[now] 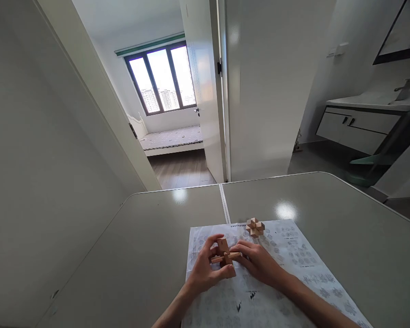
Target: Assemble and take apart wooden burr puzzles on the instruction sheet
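Both my hands meet over a printed instruction sheet [294, 269] on a grey table [345, 218]. My left hand [205, 271] and my right hand [259, 262] each pinch a partly built wooden burr puzzle [224, 253], its light wooden bars crossing between my fingertips just above the paper. A second, fully assembled wooden burr puzzle [255, 227] rests on the sheet's far edge, a short way beyond my right hand and untouched.
The table has a centre seam [224, 205] and rounded far corners. A white wall [37, 159] runs along the left. Beyond the table an open doorway leads to a room with a window [164, 79]. A vanity cabinet [358, 125] stands at the right.
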The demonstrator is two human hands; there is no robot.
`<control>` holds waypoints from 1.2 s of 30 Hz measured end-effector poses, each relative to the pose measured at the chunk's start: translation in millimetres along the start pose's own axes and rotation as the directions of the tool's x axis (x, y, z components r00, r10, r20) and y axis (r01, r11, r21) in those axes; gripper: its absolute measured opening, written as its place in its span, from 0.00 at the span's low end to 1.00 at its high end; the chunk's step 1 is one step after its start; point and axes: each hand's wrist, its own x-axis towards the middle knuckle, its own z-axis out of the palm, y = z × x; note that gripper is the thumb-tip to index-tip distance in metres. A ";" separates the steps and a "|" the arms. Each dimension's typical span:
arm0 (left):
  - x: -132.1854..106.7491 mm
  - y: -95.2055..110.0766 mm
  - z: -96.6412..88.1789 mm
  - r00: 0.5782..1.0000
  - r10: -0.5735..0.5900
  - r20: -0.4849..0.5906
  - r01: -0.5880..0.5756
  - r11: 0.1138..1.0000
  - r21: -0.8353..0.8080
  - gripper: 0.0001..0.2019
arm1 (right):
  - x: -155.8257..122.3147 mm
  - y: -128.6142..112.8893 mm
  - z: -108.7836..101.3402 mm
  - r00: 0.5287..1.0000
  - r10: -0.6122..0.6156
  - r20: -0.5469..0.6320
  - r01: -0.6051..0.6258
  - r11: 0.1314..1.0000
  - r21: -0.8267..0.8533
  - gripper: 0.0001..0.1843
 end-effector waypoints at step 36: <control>4.7 0.1 2.0 0.994 -0.103 -0.045 0.105 0.994 0.036 0.49 | 1.8 -6.8 -11.2 0.992 0.055 0.118 -0.083 0.965 0.250 0.24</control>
